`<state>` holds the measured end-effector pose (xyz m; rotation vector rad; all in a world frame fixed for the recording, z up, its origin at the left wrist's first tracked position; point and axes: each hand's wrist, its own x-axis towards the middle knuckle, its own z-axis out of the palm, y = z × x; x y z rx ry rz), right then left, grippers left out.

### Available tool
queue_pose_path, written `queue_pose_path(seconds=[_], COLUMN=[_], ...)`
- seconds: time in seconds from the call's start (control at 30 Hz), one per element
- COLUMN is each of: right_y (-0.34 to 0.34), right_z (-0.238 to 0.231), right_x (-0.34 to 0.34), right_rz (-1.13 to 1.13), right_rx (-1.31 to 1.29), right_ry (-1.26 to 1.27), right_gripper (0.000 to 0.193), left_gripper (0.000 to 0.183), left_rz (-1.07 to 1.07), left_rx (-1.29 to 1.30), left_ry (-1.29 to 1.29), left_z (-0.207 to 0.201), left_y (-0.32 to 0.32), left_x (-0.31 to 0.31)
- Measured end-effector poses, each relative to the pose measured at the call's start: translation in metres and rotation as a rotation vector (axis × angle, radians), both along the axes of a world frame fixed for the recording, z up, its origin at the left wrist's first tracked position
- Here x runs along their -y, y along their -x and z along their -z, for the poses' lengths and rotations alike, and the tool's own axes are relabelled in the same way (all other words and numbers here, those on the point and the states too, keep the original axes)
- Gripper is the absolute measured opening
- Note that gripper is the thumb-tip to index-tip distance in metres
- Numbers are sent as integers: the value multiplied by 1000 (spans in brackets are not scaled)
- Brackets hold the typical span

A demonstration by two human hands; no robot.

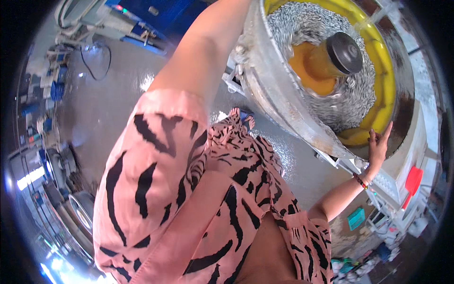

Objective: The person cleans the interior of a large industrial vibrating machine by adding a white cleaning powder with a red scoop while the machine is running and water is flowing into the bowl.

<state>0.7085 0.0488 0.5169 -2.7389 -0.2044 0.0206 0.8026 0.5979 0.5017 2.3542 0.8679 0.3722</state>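
Floor (116,109): grey, glossy. Blue equipment (158,16) beyond. Tub (385,61): round, yellow-lined; silvery pieces (300,19) inside. Right hand (377,150): at rim, grip partly spread. Left hand: unseen, grip cannot be told.

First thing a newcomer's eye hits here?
Probably the big round tub at upper right, yellow-lined and holding small silvery pieces around an amber column with a black cap. Next, the pink, black-marked clothing filling the lower middle. Then the right hand, by the tub's lower-right rim, with a red, handled tool farther right.
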Motion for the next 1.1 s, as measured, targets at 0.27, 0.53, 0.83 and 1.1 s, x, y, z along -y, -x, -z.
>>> queue_pose_path(seconds=[0.27,0.53,0.83,1.1], right_y=[-8,71,91,87], right_z=[5,-45,-33,-29], right_x=[11,-87,-153,-159], right_rz=[32,-68,107,239], right_rx=[-37,442,181,212], right_ry=[-121,-220,-363,-151], right_gripper=[62,42,38,43], left_gripper=[62,37,32,33], left_rz=[259,-74,-1029,-1039], left_rx=[-20,37,298,194], left_ry=[814,889,1430,1559], left_z=[-31,140,404,515], left_y=[44,164,460,458], left_x=[-3,-101,-43,25])
